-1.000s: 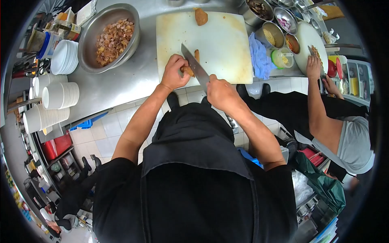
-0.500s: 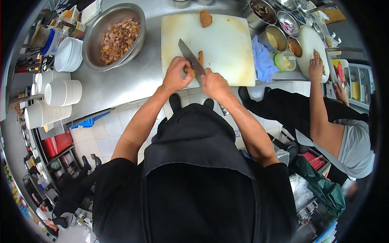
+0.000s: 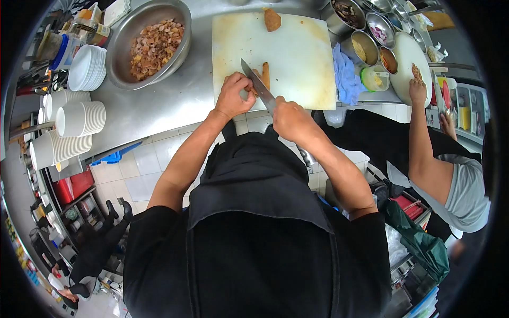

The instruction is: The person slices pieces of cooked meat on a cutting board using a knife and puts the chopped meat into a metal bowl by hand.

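Note:
My right hand [image 3: 290, 119] is closed around the handle of a kitchen knife [image 3: 257, 85], whose blade points up and left across the near part of the white cutting board [image 3: 310, 63]. Close against the blade's left side, my left hand [image 3: 236, 96] has its fingers curled on a brown piece of meat, mostly hidden by the fingers and blade. A cut brown strip [image 3: 266, 76] lies just beyond the blade, with another partly behind the knife. At the board's far edge sits a larger brown piece of meat [image 3: 272, 20].
To the left stands a steel bowl [image 3: 113, 58] of chopped brown meat, near stacked white bowls [image 3: 79, 119] and plates [image 3: 88, 68]. A blue cloth [image 3: 347, 77] and steel containers [image 3: 347, 50] border the board's right. A co-worker's hand [image 3: 418, 93] touches chopped food on another board [image 3: 401, 79].
The knife has slid toward me and slightly right with my right hand. A second cut strip now shows beside the first, near the blade. My left hand stays on the piece.

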A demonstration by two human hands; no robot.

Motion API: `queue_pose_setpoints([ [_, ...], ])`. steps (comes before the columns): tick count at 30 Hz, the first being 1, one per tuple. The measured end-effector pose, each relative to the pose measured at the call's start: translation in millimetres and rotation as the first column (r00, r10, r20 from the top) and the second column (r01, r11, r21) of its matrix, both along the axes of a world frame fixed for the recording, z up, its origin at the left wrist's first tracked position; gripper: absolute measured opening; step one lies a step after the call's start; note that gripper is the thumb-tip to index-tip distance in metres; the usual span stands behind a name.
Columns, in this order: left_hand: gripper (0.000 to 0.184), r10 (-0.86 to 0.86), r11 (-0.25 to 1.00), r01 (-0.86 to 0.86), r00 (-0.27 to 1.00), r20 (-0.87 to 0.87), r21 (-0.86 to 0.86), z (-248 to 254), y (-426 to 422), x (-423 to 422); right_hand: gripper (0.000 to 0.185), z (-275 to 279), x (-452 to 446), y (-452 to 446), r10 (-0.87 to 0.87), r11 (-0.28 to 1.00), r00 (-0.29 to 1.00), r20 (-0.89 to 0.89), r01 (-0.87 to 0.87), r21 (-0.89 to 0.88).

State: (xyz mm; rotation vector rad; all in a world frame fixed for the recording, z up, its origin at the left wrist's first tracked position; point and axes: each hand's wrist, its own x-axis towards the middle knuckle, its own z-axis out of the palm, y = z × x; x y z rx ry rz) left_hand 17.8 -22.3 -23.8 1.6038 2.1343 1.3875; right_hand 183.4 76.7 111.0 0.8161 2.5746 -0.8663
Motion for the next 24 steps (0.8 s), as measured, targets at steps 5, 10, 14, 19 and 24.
queue_pose_setpoints([
  [5, 0.017, -0.012, 1.0, 0.012, 1.0, -0.004, 0.025, 0.3, 0.9, -0.8, 0.023, 11.9, -17.5, 8.9, -0.026, 0.996, 0.997, 0.077, 0.032, -0.089],
  [10, 0.014, -0.008, 0.999, 0.011, 0.998, -0.063, 0.049, -1.9, 3.4, -1.5, 0.022, -55.0, -17.5, -16.0, -0.16, 0.986, 0.982, -0.103, 0.163, 0.027],
  [14, 0.023, -0.068, 0.998, 0.069, 0.998, -0.008, 0.007, 4.1, -5.4, -4.8, 0.023, -53.6, -15.6, -2.9, -0.151, 0.984, 0.974, -0.17, 0.164, 0.064],
  [19, 0.034, -0.174, 0.984, 0.178, 0.972, -0.155, 0.014, 17.5, -4.7, -20.6, 0.026, -53.4, 0.9, 31.3, -0.125, 0.986, 0.975, -0.183, 0.142, 0.084],
  [24, 0.035, -0.155, 0.938, 0.138, 0.987, -0.029, -0.319, 21.2, -4.9, -15.8, 0.024, -39.5, 12.7, 18.6, -0.139, 0.977, 0.959, -0.248, 0.173, 0.124],
])
